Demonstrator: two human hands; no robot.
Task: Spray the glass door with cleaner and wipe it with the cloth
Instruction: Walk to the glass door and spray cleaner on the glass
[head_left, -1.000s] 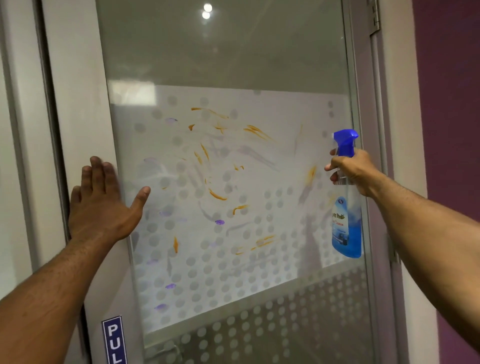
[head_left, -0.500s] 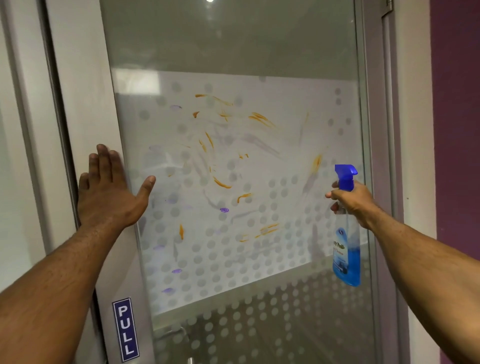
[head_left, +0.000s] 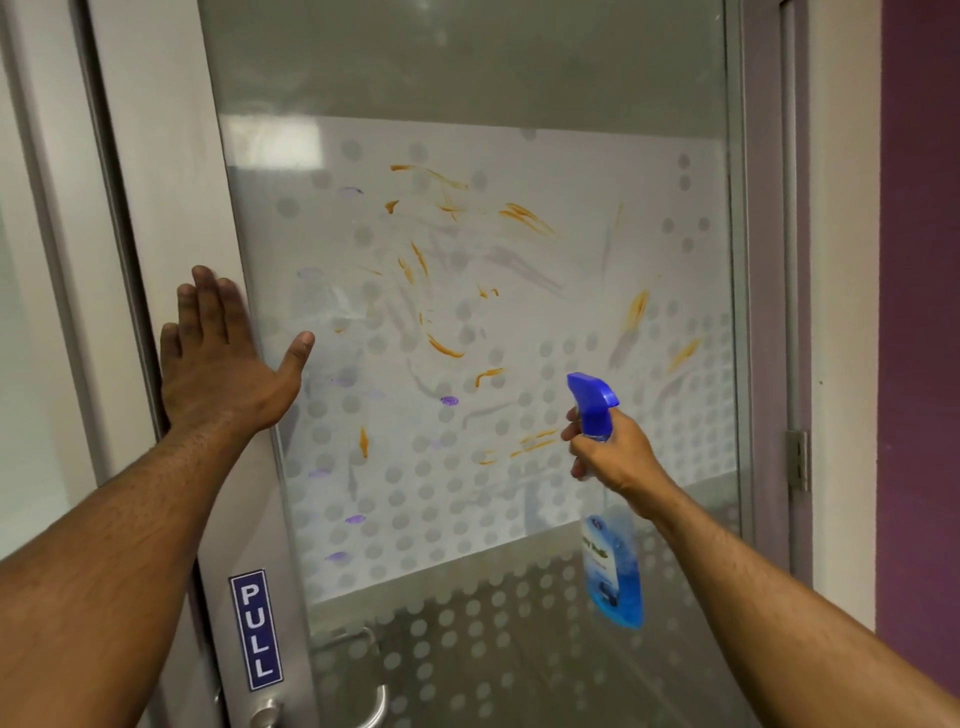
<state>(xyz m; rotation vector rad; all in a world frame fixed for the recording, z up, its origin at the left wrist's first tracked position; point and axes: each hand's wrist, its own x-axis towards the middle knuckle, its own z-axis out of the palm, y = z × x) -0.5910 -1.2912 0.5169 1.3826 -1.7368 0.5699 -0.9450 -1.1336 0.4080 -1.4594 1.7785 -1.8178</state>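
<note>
The right hand (head_left: 615, 457) grips the neck of the spray bottle (head_left: 610, 561), fingers wrapped under its blue trigger head, nozzle facing the glass door (head_left: 519, 78) near its right side. The left hand (head_left: 218, 364) lies flat and spread wide on the door's left frame (head_left: 171, 182), thumb over the glass. Orange and purple smears (head_left: 447, 348) streak the frosted, dotted pane. A blue PULL sign (head_left: 256, 629) sits low on the frame.
</note>
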